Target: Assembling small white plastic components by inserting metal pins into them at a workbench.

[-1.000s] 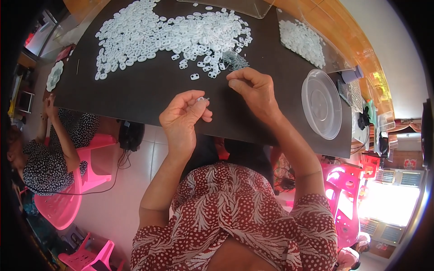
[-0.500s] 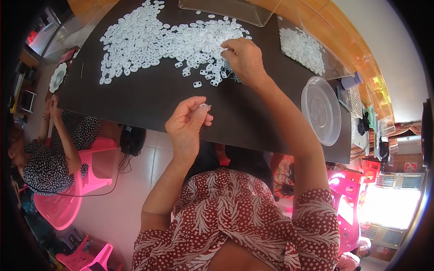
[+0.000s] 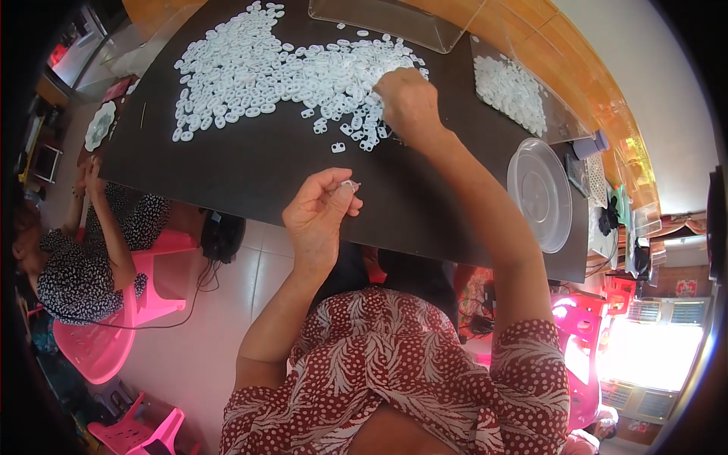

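My left hand [image 3: 318, 220] is raised near the table's front edge. Its thumb and fingertips pinch a small white plastic piece [image 3: 350, 184], partly covered by the fingers. Farther forward, my right hand [image 3: 410, 105] is at the right end of a wide heap of white oval plastic pieces [image 3: 231, 72]. That hand's fingers curl downward, and the back of the hand hides their tips and anything between them. Small two-holed white pieces [image 3: 338, 147] lie scattered just left of the right hand.
A clear plastic bin [image 3: 387, 17] stands at the back of the dark table [image 3: 250, 163]. Another clear container [image 3: 509, 95] holds white pieces at right, behind a round clear lid [image 3: 539, 196]. A person [image 3: 83, 273] sits on a pink chair [image 3: 155, 284] at left.
My right hand's fingers have curled down into the heap, so the thumb and fingertip pinch no longer shows. My left hand keeps its hold on the small piece. The view has shifted slightly.
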### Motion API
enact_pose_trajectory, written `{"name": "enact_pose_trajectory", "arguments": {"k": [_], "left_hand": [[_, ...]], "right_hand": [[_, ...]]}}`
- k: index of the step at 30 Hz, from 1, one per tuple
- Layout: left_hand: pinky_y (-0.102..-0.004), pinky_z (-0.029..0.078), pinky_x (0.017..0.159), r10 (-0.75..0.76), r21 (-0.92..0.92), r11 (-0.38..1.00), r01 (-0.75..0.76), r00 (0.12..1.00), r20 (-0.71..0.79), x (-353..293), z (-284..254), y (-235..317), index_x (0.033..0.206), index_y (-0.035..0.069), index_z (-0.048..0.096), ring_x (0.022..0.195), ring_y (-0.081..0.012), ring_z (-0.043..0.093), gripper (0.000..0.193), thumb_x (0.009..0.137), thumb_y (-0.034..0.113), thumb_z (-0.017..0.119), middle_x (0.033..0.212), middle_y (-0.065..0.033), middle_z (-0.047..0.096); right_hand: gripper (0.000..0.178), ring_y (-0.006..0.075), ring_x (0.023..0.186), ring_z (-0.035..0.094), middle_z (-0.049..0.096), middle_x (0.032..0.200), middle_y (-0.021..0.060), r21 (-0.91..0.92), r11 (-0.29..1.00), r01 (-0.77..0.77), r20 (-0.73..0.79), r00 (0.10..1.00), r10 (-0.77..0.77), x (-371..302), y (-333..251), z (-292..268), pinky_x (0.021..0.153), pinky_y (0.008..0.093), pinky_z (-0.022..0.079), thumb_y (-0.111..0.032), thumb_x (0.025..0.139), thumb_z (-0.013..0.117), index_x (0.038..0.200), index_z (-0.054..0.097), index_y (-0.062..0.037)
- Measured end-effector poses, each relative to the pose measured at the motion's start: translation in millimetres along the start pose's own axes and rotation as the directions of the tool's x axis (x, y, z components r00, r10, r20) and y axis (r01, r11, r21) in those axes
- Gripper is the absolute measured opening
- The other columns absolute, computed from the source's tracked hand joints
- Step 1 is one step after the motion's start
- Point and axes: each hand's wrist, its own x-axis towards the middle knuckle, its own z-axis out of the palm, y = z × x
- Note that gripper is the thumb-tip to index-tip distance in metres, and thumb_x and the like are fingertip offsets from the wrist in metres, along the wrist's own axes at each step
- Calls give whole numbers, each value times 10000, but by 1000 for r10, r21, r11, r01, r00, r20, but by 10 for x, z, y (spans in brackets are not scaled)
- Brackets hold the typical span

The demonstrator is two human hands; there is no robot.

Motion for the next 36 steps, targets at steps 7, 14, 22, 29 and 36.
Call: {"name": "enact_pose_trajectory", "arguments": {"k": [7,14,22,29,36], "left_hand": [[-252,504,582,-14,41,999,15,1000,-24,-13,-14,35,1052,-61,588,663,-139,598,204,857,-2,592,863,-116,631],[-261,506,573,-62,60,996,64,997,-44,13,72,105,1056,-74,583,655,-154,602,206,864,-1,573,855,-138,627],[-252,507,568,-85,11,996,85,995,-54,-61,162,130,1034,-78,583,663,-150,608,193,856,-4,587,837,-121,621],[-251,511,567,-91,21,996,92,995,-48,-117,180,130,1032,-84,581,666,-150,615,187,858,-13,577,815,-113,616],[-256,521,576,-61,0,998,62,993,-98,-164,217,148,1039,-88,572,674,-159,623,188,863,-21,563,807,-113,616]], "right_hand": [[123,127,618,559,635,745,70,613,296,-732,536,661,525,-82,-266,-563,568,244,452,-90,792,595,830,647,14],[176,56,649,516,606,752,5,687,95,-721,638,660,396,-368,-518,-776,567,195,420,-87,805,606,943,653,13],[158,45,659,499,590,741,-11,734,-11,-679,641,687,343,-526,-758,-850,574,190,409,-75,825,603,953,663,-3],[163,49,674,518,603,767,1,701,-18,-713,675,656,339,-576,-833,-877,593,199,420,-73,829,601,963,647,9],[181,70,714,536,634,835,24,673,-70,-736,706,611,359,-586,-946,-949,620,210,426,-122,832,621,964,628,3]]}}
